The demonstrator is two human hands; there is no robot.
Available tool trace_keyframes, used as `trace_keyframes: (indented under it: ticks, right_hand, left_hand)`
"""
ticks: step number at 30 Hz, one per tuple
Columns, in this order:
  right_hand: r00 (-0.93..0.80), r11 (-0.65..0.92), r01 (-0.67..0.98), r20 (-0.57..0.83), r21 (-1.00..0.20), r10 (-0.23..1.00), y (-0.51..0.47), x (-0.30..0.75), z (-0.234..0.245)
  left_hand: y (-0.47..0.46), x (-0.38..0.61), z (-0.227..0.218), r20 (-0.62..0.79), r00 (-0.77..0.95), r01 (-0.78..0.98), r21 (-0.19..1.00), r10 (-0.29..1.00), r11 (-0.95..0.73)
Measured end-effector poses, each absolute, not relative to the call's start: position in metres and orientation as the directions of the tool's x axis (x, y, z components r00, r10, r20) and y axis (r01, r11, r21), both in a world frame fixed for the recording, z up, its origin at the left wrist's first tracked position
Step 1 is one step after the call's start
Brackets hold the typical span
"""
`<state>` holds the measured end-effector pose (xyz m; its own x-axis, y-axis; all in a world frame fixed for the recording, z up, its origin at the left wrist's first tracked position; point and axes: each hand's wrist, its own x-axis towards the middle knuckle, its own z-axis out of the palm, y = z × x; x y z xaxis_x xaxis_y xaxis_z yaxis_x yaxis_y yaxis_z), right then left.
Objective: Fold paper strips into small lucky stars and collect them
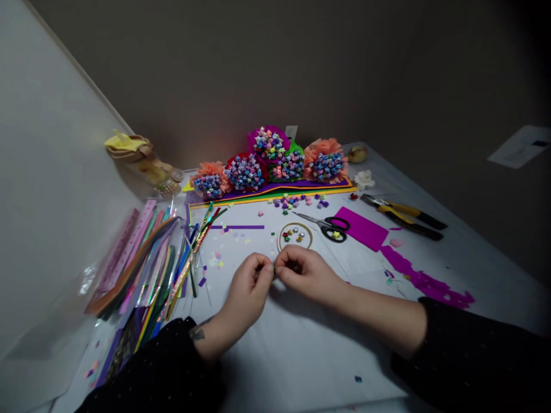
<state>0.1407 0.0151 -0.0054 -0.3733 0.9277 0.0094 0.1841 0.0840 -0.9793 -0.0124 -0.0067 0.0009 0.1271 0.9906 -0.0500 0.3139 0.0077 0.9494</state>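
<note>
My left hand (pixel 249 287) and my right hand (pixel 303 272) meet fingertip to fingertip over the white table (pixel 301 344). Both are closed in a pinch on a tiny green piece (pixel 274 268), too small to name. Just beyond them lies a gold ring (pixel 295 235) with several small paper stars inside it. Black-handled scissors (pixel 327 225) lie to the right of the ring, beside a magenta sheet (pixel 361 228).
Bunches of paper-star flowers (pixel 271 163) stand at the back on coloured sheets. Bundles of coloured paper strips (pixel 146 269) lie at the left. Pliers (pixel 402 213) rest at the right, and torn magenta scraps (pixel 426 281) trail toward the table edge. A wall rises at the left.
</note>
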Motion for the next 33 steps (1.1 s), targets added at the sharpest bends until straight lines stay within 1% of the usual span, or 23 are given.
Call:
trace_keyframes:
  ticks: [2,5,10,12,16,18,21,23,26,28,30,31,33]
  right_hand:
    - [-0.363,0.067,0.179,-0.002,-0.982,0.932,0.0149,0.1409,-0.0065]
    - [-0.347,-0.013,0.129,-0.058,-0.991,0.936,0.0150,0.1409,-0.0066]
    - [-0.330,-0.078,0.085,-0.101,-0.993,0.938,0.0136,0.1393,-0.0035]
    - [-0.339,-0.121,0.027,-0.123,-0.992,0.933,0.0136,0.1397,-0.0023]
    - [-0.406,-0.288,-0.129,-0.215,-0.949,0.888,0.0167,0.1429,-0.0034]
    - [-0.451,-0.311,-0.162,-0.210,-0.937,0.867,0.0189,0.1445,-0.0051]
    - [-0.501,-0.247,-0.169,-0.132,-0.954,0.855,0.0211,0.1458,-0.0064]
    - [-0.509,-0.214,-0.155,-0.108,-0.965,0.854,0.0212,0.1458,-0.0065]
    - [-0.493,-0.162,-0.082,-0.102,-0.983,0.864,0.0193,0.1451,-0.0068]
    - [-0.462,-0.086,-0.007,-0.073,-0.996,0.884,0.0173,0.1447,-0.0070]
    - [-0.405,0.061,0.071,0.027,-0.996,0.914,0.0156,0.1449,-0.0066]
    - [-0.388,0.164,0.102,0.113,-0.981,0.915,0.0150,0.1453,-0.0060]
    - [-0.391,0.372,0.132,0.296,-0.919,0.871,0.0147,0.1466,-0.0044]
  left_hand:
    - [-0.0063,-0.0119,0.0012,-0.063,0.127,0.294,0.956,0.990,0.023]
    - [-0.0058,-0.0116,0.0002,-0.096,0.124,0.256,0.965,0.988,0.062]
    - [-0.0062,-0.0124,-0.0016,-0.117,0.124,0.258,0.963,0.985,0.081]
    - [-0.0062,-0.0128,-0.0003,-0.120,0.103,0.255,0.963,0.987,0.091]
    - [-0.0061,-0.0138,0.0019,-0.148,0.083,0.207,0.970,0.985,0.129]
    - [-0.0066,-0.0146,0.0008,-0.171,0.100,0.164,0.974,0.980,0.153]
    - [-0.0077,-0.0155,-0.0023,-0.180,0.115,0.117,0.979,0.977,0.166]
    - [-0.0080,-0.0156,-0.0031,-0.173,0.118,0.107,0.981,0.978,0.161]
    - [-0.0072,-0.0150,-0.0016,-0.147,0.120,0.116,0.984,0.982,0.134]
    - [-0.0063,-0.0145,0.0002,-0.126,0.116,0.135,0.985,0.985,0.110]
    - [-0.0056,-0.0141,0.0016,-0.117,0.113,0.154,0.983,0.987,0.099]
    - [-0.0054,-0.0141,0.0020,-0.115,0.115,0.161,0.982,0.987,0.095]
    - [-0.0054,-0.0142,0.0022,-0.111,0.122,0.178,0.980,0.986,0.088]
